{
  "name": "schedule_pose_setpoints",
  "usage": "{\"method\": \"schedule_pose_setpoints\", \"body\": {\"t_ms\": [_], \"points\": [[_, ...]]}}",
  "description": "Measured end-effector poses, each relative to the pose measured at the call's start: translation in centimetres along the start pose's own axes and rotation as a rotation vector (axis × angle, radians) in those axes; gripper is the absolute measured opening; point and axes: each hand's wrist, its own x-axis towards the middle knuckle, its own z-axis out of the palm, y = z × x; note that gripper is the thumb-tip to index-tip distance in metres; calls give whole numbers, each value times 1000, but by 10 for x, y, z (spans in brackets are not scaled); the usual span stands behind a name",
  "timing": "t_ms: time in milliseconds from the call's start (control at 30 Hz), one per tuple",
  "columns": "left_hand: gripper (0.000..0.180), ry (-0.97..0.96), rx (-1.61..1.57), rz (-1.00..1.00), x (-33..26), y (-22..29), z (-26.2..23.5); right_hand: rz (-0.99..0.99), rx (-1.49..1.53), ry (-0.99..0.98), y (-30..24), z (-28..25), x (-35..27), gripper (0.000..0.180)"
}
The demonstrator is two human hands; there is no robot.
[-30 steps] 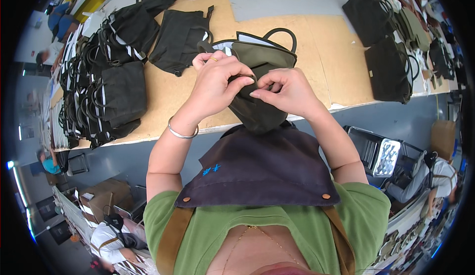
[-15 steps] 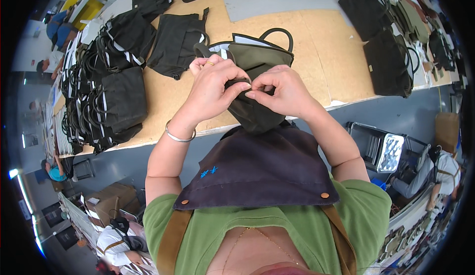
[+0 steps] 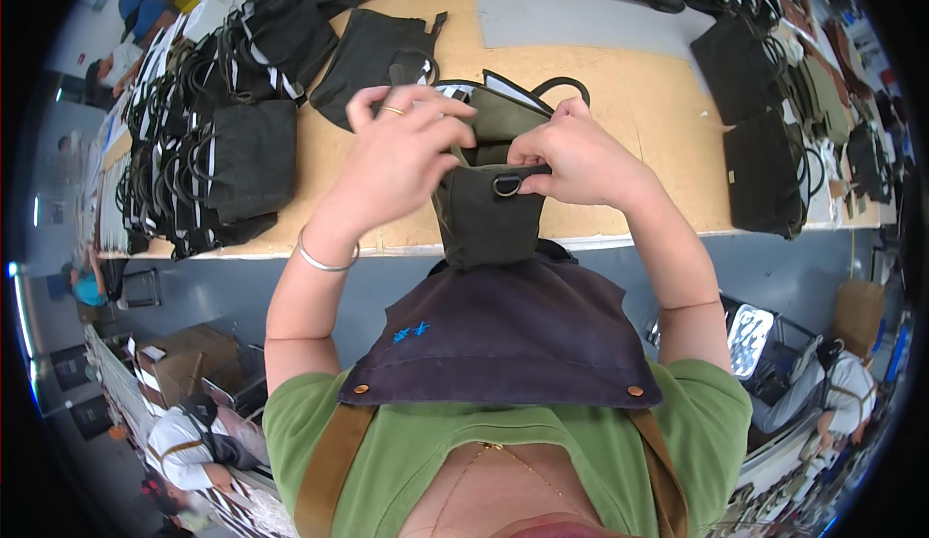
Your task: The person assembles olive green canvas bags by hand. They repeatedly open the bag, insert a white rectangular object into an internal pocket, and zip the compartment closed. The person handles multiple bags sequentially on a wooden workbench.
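Observation:
A dark olive-green bag (image 3: 491,224) stands at the table's near edge in front of my apron, its top gaping toward the far side. A metal D-ring (image 3: 506,185) on a short dark tab sits at the near rim. My right hand (image 3: 579,159) pinches this rim just right of the ring, thumb outside and fingers hooked over into the mouth. My left hand (image 3: 411,151) is at the rim's left corner, fingers curved and apart, with nothing visibly gripped; it partly hides that side. Behind, a rounded black handle (image 3: 569,85) and a pale-lined flap (image 3: 518,90) show.
Stacked dark bags (image 3: 254,161) with looped handles crowd the table's left side. Another dark bag (image 3: 366,59) lies flat beyond my left hand. More bags (image 3: 767,172) lie on the right. Bare tan tabletop (image 3: 629,122) shows between. Other people sit farther off on both sides.
My hands have parted from a close pinch over the bag. The right now grips the near rim, the left has loosened. The bag's mouth and D-ring have come into sight.

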Motion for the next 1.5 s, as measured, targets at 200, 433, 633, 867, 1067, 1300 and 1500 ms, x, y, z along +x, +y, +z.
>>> {"method": "schedule_pose_setpoints", "body": {"t_ms": [200,433,633,867,1067,1300,1500], "points": [[17,-117,-132,-5,-6,1,13,-42,113,-33,-1,-4,4,17],[9,-47,-254,-10,-9,-6,13,-135,102,37,3,-6,4,10],[9,-29,-237,-52,-9,-5,15,-99,115,28,-4,-9,7,7],[17,-15,-201,4,-12,6,11,-127,112,-4,-2,-13,7,12],[20,-59,-275,-21,-15,6,14,-116,236,-201,5,-22,23,13],[21,-139,-300,-100,-18,5,11,-58,217,-388,3,-27,41,13],[21,-104,-355,-114,-21,2,10,-70,277,-432,0,-28,50,14]]}}
